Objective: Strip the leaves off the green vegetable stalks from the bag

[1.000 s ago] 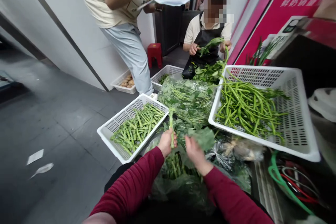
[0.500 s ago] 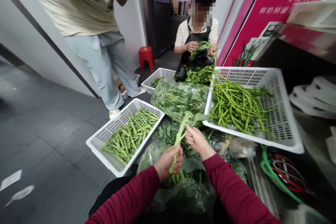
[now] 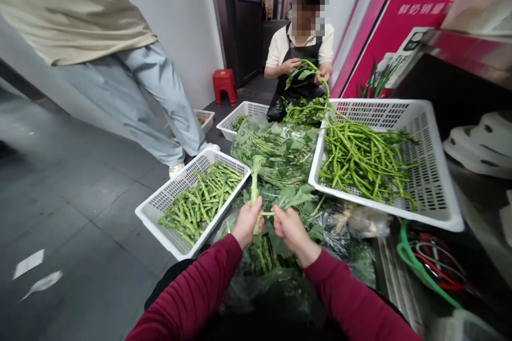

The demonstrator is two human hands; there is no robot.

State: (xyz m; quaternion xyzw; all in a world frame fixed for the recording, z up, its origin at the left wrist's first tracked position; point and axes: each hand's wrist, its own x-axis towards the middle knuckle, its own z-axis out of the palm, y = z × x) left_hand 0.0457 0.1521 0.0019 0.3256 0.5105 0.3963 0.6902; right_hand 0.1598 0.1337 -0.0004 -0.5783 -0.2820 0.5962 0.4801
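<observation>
In the lower middle of the frame, the left hand point(image 3: 247, 219) is closed around a thick green stalk point(image 3: 255, 181) and holds it upright, its budded top rising above the fist. Just to the right, the right hand point(image 3: 288, 226) has its fingers pinched narrow on a leaf point(image 3: 294, 197) that branches off the stalk by a thin stem running between the two hands. Both sleeves are dark red.

Below the hands lies a clear plastic bag point(image 3: 272, 282) with more stalks and leaves in it. To the left of the hands, a white basket point(image 3: 160, 205) on the grey floor holds a heap of trimmed stalks. At right of centre, a larger white basket point(image 3: 432, 170) sits tilted and holds long thin green stems. Between the two baskets, above the hands, rests another bag of leafy greens point(image 3: 276, 149).

In the upper middle of the frame a person in a black apron point(image 3: 298, 85) sits and holds a leafy stem in both hands. A small white basket point(image 3: 236, 120) stands in front of that person, and a red stool point(image 3: 224, 82) stands behind it. In the upper left a standing person in pale jeans point(image 3: 152, 101) fills the corner. A green hose point(image 3: 424, 272) lies coiled at lower right.
</observation>
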